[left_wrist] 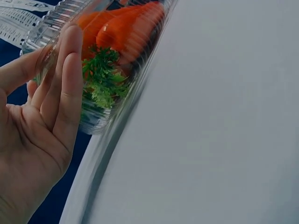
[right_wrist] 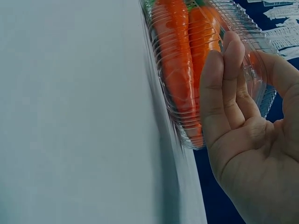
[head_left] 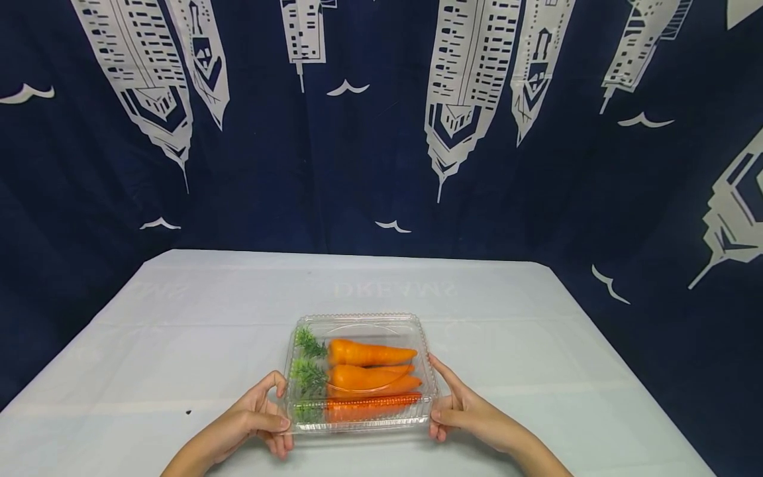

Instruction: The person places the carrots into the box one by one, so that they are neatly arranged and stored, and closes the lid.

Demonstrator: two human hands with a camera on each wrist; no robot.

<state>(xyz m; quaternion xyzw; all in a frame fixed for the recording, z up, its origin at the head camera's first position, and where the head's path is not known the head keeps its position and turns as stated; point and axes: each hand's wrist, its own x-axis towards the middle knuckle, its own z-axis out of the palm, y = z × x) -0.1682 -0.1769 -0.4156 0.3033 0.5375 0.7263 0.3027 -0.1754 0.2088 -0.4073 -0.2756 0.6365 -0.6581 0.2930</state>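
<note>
A clear plastic clamshell container [head_left: 357,324], its lid closed, sits between both hands at the table's near side. Inside it lie several orange carrots [head_left: 372,377] with green leafy tops [head_left: 308,374] toward the left. My left hand [head_left: 259,417] grips the left side, thumb at the near corner and fingers bent along the edge. On the opposite side my right hand [head_left: 467,407] holds the container, index finger stretched along its wall and thumb at the near corner. Both wrist views show fingers against the ribbed plastic walls. Whether the underside touches the table is hard to tell.
A white cloth covers the table [head_left: 179,331]. A small dark speck [head_left: 188,412] lies left of the left hand. Behind the table hangs a navy curtain [head_left: 357,165] printed with white buildings and birds.
</note>
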